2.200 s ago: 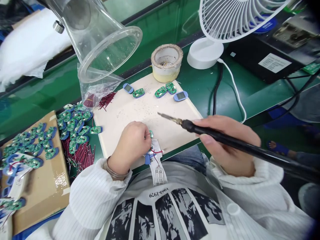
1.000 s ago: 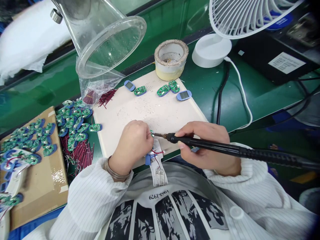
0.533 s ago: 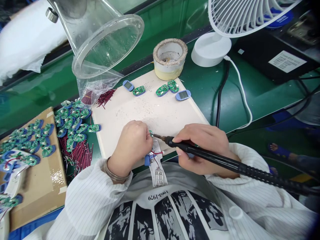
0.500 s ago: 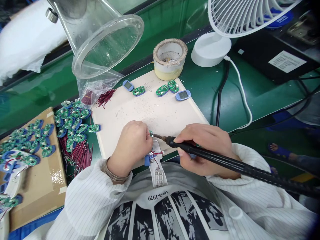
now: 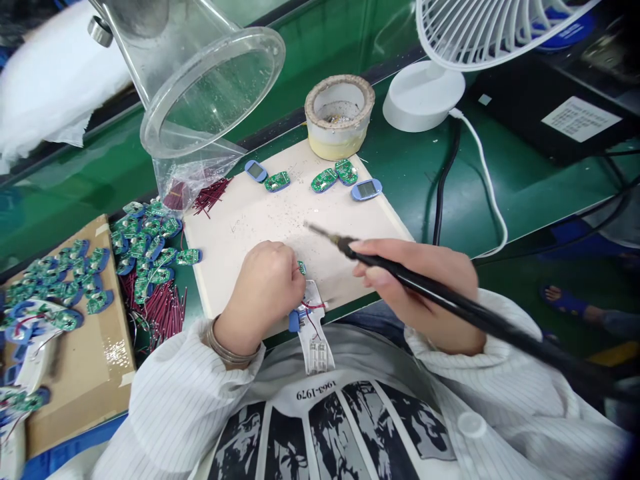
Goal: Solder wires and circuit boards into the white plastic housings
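Left hand (image 5: 265, 290) closed, fingertips pinching tiny green circuit board (image 5: 301, 267) at hand's 3 o'clock. Board light, stiff, easy to crack; hold by edges. White strip (image 5: 315, 343) with red wires (image 5: 314, 319) just below, at board's 6 o'clock. Right hand (image 5: 415, 287) closed round black soldering iron (image 5: 425, 285), tip up over cream mat (image 5: 250, 223), near board's 12 o'clock, not touching.

Free space lies over the cream work mat (image 5: 260, 223), between the black soldering iron (image 5: 400, 267) in the right hand (image 5: 415, 287) and the row of small green circuit boards (image 5: 325, 180). Beyond the row stands a round cream ceramic pot (image 5: 337, 143); a clear plastic funnel hood (image 5: 210, 87) hangs above the mat's far left corner, and heaped green-and-blue boards (image 5: 145, 240) block the left.
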Demonstrator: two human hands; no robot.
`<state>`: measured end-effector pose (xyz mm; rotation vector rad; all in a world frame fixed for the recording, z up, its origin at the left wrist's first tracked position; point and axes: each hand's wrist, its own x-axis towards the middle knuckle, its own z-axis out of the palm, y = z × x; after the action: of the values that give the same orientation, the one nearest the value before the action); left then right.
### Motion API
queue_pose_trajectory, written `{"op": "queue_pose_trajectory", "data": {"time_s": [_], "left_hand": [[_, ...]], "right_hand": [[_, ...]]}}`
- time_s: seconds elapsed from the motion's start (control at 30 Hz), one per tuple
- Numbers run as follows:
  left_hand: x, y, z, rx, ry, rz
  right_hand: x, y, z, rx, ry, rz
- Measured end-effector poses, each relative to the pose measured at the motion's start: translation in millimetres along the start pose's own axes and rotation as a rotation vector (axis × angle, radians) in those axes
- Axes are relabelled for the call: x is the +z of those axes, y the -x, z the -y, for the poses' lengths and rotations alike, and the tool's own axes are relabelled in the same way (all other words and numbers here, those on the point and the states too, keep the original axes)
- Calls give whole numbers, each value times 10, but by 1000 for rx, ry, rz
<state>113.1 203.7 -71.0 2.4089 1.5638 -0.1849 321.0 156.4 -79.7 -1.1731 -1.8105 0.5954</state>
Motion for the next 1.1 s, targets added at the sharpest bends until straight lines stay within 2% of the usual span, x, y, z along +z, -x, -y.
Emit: {"op": "queue_pose_trajectory", "data": {"time_s": [0.07, 0.23, 0.4, 0.7, 0.8, 0.97, 1.1], "left_hand": [[4, 6, 4, 2, -3, -5], [23, 23, 25, 30, 7, -27], [42, 23, 49, 47, 7, -41], [28, 93, 174, 185, 116, -26], [26, 98, 174, 171, 120, -41], [1, 63, 135, 137, 95, -30], [-21, 45, 116, 129, 63, -30]], "right_hand": [[146, -3, -76, -8, -22, 3], [564, -66, -229, -47, -67, 164], [737, -134, -268, -86, -100, 230], [794, -125, -254, -90, -83, 208], [766, -126, -235, -99, -69, 197], [551, -137, -161, -34, 0, 62], [344, -117, -118, -39, 33, 24]]}}
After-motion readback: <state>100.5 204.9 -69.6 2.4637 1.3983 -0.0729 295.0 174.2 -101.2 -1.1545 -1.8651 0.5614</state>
